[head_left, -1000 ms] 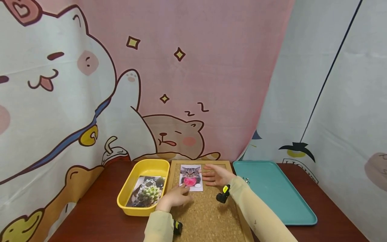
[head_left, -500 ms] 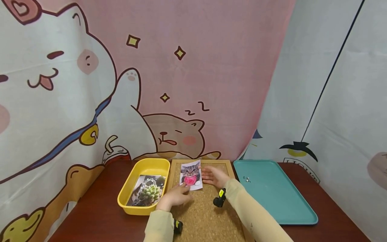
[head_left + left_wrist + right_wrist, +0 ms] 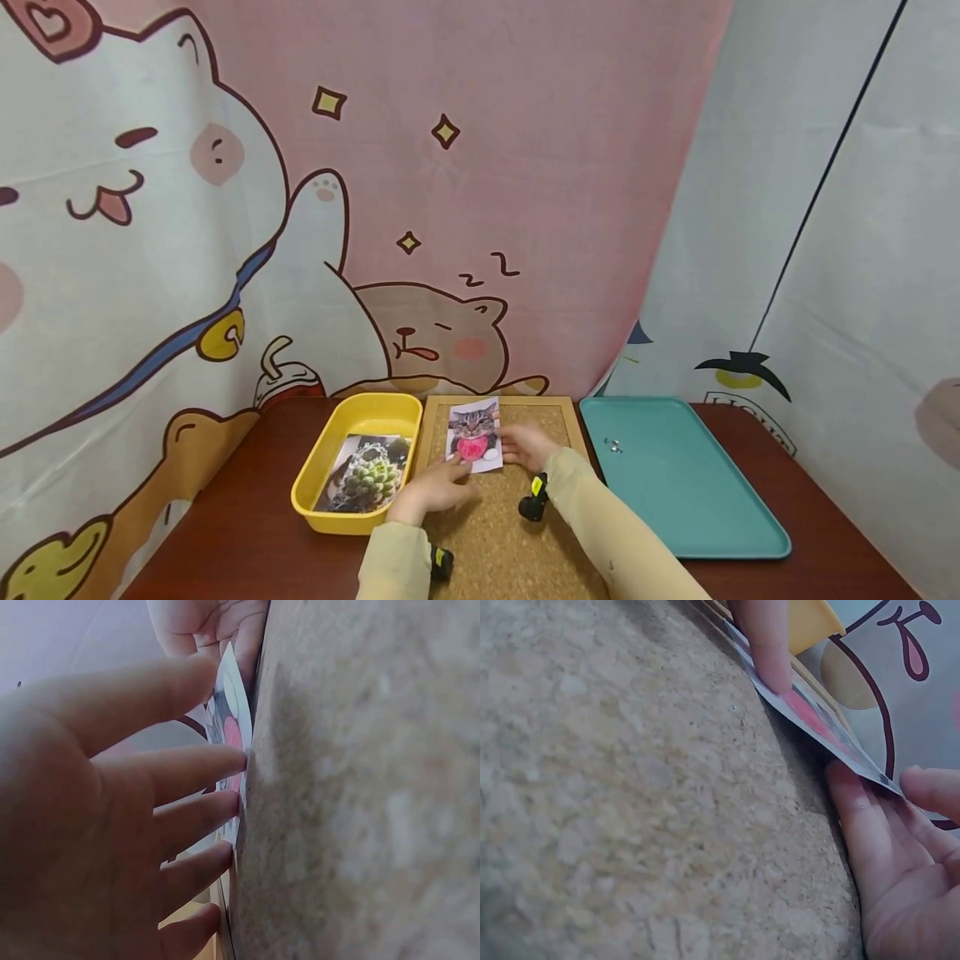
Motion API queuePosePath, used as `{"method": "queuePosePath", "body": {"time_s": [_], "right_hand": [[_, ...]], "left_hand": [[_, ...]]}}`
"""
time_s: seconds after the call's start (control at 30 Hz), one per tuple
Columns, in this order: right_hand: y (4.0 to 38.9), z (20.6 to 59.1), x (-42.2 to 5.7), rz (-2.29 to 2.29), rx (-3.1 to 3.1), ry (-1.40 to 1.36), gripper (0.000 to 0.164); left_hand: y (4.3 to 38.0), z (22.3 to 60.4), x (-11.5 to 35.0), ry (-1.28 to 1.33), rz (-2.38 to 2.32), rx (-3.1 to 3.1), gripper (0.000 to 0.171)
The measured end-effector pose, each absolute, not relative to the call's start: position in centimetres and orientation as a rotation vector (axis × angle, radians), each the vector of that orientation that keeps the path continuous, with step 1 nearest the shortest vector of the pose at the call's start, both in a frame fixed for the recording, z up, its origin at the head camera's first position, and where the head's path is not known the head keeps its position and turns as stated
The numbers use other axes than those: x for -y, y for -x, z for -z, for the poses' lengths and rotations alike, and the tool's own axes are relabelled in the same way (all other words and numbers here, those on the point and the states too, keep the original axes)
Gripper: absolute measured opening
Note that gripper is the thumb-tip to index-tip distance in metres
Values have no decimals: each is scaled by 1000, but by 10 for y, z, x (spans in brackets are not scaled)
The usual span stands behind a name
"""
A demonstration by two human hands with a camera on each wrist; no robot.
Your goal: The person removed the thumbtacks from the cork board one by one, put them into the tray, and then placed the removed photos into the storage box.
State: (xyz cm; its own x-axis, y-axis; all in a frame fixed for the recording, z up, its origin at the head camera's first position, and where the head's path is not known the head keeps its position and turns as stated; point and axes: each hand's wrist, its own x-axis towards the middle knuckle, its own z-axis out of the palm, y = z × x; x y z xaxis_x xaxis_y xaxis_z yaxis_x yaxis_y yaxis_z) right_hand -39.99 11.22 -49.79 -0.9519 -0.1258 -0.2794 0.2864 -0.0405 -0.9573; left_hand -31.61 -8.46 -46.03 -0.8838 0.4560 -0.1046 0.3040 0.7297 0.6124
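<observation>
A small photo print of a cat with a pink round thing (image 3: pixel 472 427) lies at the far end of a wood-framed cork board (image 3: pixel 510 533). My left hand (image 3: pixel 435 487) rests fingertips on its lower edge, fingers mostly straight, as the left wrist view shows. At the print's right edge, my right hand (image 3: pixel 528 446) pinches it: in the right wrist view the fingers (image 3: pixel 862 810) reach beneath the lifted corner and the thumb (image 3: pixel 930 787) lies on the upper side. That side of the print is tilted up off the cork.
A yellow plastic basin (image 3: pixel 302 492) stands left of the board, holding photo prints with a succulent one (image 3: pixel 371 479) on top. To the right lies a teal tray (image 3: pixel 697 492) bearing a few small shiny pieces (image 3: pixel 613 446). A cartoon cloth (image 3: pixel 570 208) hangs behind the table.
My right hand has closed in from the right and taken the print's edge; its upper right corner has risen. The left hand has stayed in place.
</observation>
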Motion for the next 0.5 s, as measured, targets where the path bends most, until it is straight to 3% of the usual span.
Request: {"method": "queuePosePath", "body": {"time_s": [0.5], "right_hand": [[399, 492, -110, 2014, -1981, -187, 30]], "left_hand": [[318, 463, 86, -569, -911, -2673, 58]]}}
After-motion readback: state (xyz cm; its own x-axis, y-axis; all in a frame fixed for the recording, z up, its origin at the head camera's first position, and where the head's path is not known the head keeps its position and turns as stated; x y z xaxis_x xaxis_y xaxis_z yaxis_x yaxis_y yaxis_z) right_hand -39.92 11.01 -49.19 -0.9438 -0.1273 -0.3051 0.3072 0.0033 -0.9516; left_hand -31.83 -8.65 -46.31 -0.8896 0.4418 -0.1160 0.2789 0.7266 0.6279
